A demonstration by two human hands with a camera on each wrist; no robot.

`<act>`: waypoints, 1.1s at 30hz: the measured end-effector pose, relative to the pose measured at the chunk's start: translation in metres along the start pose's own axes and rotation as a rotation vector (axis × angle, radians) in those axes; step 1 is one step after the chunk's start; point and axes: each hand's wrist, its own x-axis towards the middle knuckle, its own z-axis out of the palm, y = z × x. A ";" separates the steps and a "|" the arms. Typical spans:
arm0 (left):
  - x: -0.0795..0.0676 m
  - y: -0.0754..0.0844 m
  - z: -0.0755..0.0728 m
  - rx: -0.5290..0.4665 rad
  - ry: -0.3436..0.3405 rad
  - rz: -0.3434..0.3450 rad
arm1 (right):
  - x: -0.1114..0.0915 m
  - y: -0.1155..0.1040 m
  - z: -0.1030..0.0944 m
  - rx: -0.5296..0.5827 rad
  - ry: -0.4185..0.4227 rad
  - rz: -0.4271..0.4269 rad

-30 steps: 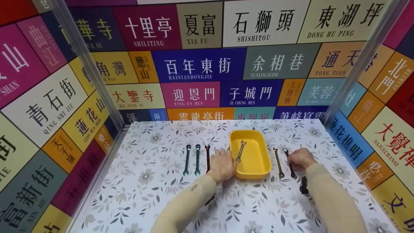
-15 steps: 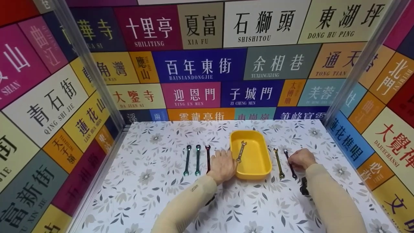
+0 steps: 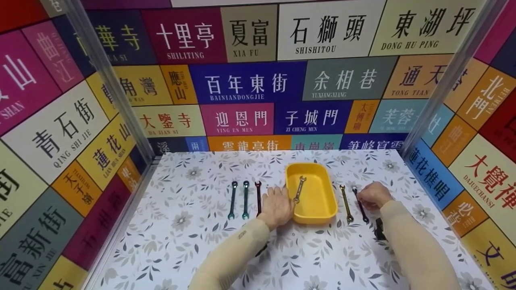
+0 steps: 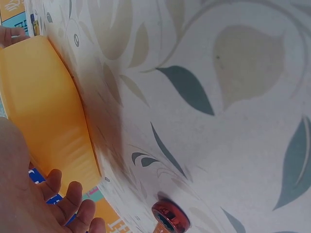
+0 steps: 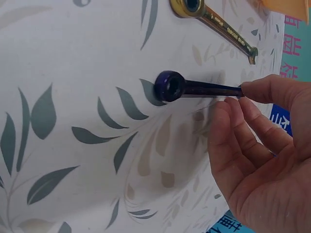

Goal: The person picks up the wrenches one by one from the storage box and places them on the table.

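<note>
My left hand [image 3: 277, 206] is against the left side of a yellow plastic tray [image 3: 331, 189], its fingers extended and relaxed. In the left wrist view those fingers [image 4: 73, 196] are slightly bent beside the tray's outer wall and hold nothing. A silver wrench [image 3: 299, 189] lies inside the tray, leaning on its left wall. With thumb and fingertips, my right hand [image 3: 375, 196] pinches the far end of a dark blue-purple wrench [image 5: 209, 89]. The ring end of that wrench is towards me, at table level. Just left of it lies a gold-green wrench [image 3: 346, 204].
Two teal wrenches [image 3: 232, 200] lie side by side at the left. A dark red wrench [image 3: 259, 193] is partly hidden by my left hand. Black wrist gear [image 3: 379, 229] shows by the right sleeve. Printed sign panels [image 3: 248, 80] wall the floral-patterned table [image 3: 193, 237] on three sides.
</note>
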 end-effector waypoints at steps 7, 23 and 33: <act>-0.003 0.001 0.001 0.015 0.035 0.017 | -0.009 -0.012 -0.009 0.027 -0.051 -0.006; -0.003 0.000 0.000 0.004 0.033 0.015 | -0.019 -0.048 -0.018 -0.082 -0.055 -0.097; -0.004 0.001 -0.001 -0.001 0.036 0.018 | -0.024 -0.075 -0.018 -0.103 -0.049 -0.113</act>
